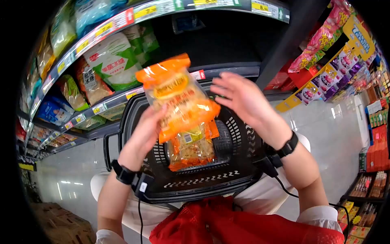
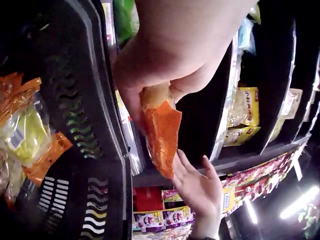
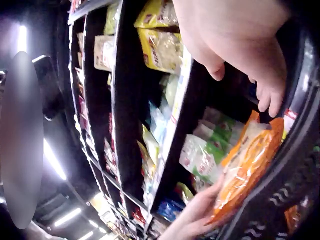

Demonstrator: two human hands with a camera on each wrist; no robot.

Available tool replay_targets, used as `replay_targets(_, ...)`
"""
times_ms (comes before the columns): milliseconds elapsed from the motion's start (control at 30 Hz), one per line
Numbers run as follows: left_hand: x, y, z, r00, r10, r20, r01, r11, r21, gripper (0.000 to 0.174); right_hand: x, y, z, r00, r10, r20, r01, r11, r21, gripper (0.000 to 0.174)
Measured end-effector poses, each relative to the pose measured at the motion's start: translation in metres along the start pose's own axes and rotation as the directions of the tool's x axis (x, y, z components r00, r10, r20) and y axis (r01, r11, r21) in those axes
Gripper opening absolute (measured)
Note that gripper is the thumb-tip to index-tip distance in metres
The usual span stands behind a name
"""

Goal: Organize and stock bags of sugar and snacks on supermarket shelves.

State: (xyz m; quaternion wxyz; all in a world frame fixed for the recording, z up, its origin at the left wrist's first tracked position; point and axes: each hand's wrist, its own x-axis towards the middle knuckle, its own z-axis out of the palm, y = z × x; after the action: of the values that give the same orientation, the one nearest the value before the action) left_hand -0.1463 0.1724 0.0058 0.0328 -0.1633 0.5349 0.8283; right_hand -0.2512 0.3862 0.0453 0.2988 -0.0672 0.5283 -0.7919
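My left hand [image 1: 143, 135] grips an orange and clear plastic food bag [image 1: 178, 95] by its left side, the thumb lying over its front. The bag is held up above a black shopping basket [image 1: 203, 188], and its printed front faces the head camera. To the bag's right, my right hand [image 1: 245, 99] holds nothing, its fingers extended toward the bag. The right wrist view shows this right hand [image 3: 240, 50] above the bag's top corner. Inside the basket lies another orange-trimmed bag [image 1: 193, 151], partly covered by the held one.
Shelves with price tags [image 1: 146, 11] curve along the front and left, stocked with a white and green bag [image 1: 113, 61] and other packets. A candy display [image 1: 337, 73] stands at the right. Cardboard [image 1: 61, 223] lies on the tiled floor at lower left.
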Motion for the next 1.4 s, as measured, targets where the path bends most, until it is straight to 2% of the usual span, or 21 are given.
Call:
replay_targets(100,0.053,0.027,0.011,0.981,0.191,-0.012,-0.19,0.98,0.049,0.032,-0.016,-0.029,-0.006,0.996,-0.091,0.009,0.088,0.982,0.17,0.032)
replay_targets(200,0.13,0.055,-0.001,0.982,0.176,0.067,-0.184,0.974,0.134,0.028,-0.042,-0.037,-0.008,0.996,-0.084,0.005,0.083,0.991,0.109,0.035)
replay_targets(233,0.154,0.06,0.002,0.969,0.24,-0.052,-0.232,0.964,0.13,0.029,-0.048,-0.036,-0.009,0.997,-0.073,0.014,0.071,0.992,0.1,0.035)
replay_targets(267,0.175,0.068,0.006,0.96,0.278,0.043,-0.281,0.954,0.108,0.034,-0.052,-0.032,-0.011,0.992,-0.106,0.061,0.101,0.991,0.084,0.036)
replay_targets(300,0.197,0.077,0.01,0.958,0.288,-0.002,-0.284,0.944,0.167,0.04,-0.055,-0.033,-0.014,0.996,-0.052,0.068,0.053,0.999,-0.005,0.034)
replay_targets(433,0.3,0.101,-0.006,0.91,0.372,0.185,-0.414,0.852,0.322,0.051,-0.056,-0.036,-0.03,0.989,0.077,0.129,-0.08,0.997,0.019,0.04)
replay_targets(467,0.316,0.108,-0.005,0.947,0.28,0.158,-0.322,0.817,0.479,0.054,-0.056,-0.037,-0.032,0.989,0.083,0.119,-0.09,0.995,0.054,0.04)
replay_targets(500,0.328,0.107,-0.005,0.947,0.275,0.165,-0.321,0.816,0.481,0.054,-0.055,-0.041,-0.034,0.989,0.114,0.096,-0.121,0.99,0.075,0.04)
replay_targets(567,0.351,0.106,-0.003,0.949,0.306,0.08,-0.259,0.604,0.754,0.056,-0.055,-0.037,-0.04,0.999,0.039,-0.005,-0.039,0.998,0.055,0.03)
replay_targets(600,0.418,0.102,-0.059,0.944,0.33,-0.012,-0.213,0.636,0.742,0.038,-0.055,-0.035,-0.043,0.999,0.039,-0.016,-0.038,0.998,0.053,0.03)
replay_targets(700,0.426,0.095,-0.065,0.944,0.327,-0.028,-0.192,0.617,0.763,0.04,-0.052,-0.03,-0.051,0.998,0.063,-0.026,-0.058,0.987,0.152,0.031)
replay_targets(733,0.444,0.09,-0.082,0.919,0.394,0.032,-0.281,0.594,0.754,0.041,-0.052,-0.029,-0.052,0.999,0.051,0.0,-0.051,0.987,0.153,0.03)
replay_targets(867,0.393,0.091,-0.026,0.84,0.541,-0.041,-0.375,0.634,0.676,0.04,-0.05,-0.025,-0.046,0.998,0.052,0.041,-0.058,0.985,0.162,0.029)
replay_targets(933,0.41,0.091,-0.028,0.762,0.648,-0.022,-0.339,0.428,0.838,0.041,-0.048,-0.024,-0.042,0.996,0.088,0.029,-0.092,0.982,0.163,0.029)
replay_targets(1000,0.424,0.093,-0.033,0.686,0.726,0.045,-0.129,0.061,0.99,0.042,-0.043,-0.022,-0.039,0.992,0.124,0.021,-0.126,0.977,0.174,0.029)
replay_targets(1067,0.433,0.091,-0.033,0.599,0.787,0.149,0.284,-0.383,0.879,0.043,-0.04,-0.018,-0.037,0.996,0.087,-0.013,-0.085,0.989,0.125,0.029)
replay_targets(1133,0.437,0.088,-0.033,0.505,0.823,0.259,0.579,-0.546,0.606,0.044,-0.039,-0.02,-0.041,0.991,0.131,0.028,-0.133,0.984,0.12,0.03)
replay_targets(1167,0.419,0.091,-0.023,0.507,0.821,0.261,0.581,-0.549,0.601,0.044,-0.04,-0.02,-0.042,0.982,0.175,0.068,-0.182,0.978,0.107,0.032)
replay_targets(1233,0.36,0.096,0.008,0.655,0.565,0.502,0.029,-0.682,0.731,0.055,-0.043,-0.022,-0.038,0.984,0.173,0.049,-0.178,0.975,0.13,0.031)
replay_targets(1267,0.35,0.094,0.008,0.661,0.322,0.678,-0.049,-0.883,0.467,0.064,-0.045,-0.023,-0.037,0.985,0.17,0.024,-0.171,0.974,0.147,0.029)
replay_targets(1400,0.368,0.084,0.001,0.724,0.289,0.627,-0.125,-0.838,0.531,0.068,-0.051,-0.03,-0.042,0.992,0.094,0.08,-0.099,0.993,0.066,0.029)
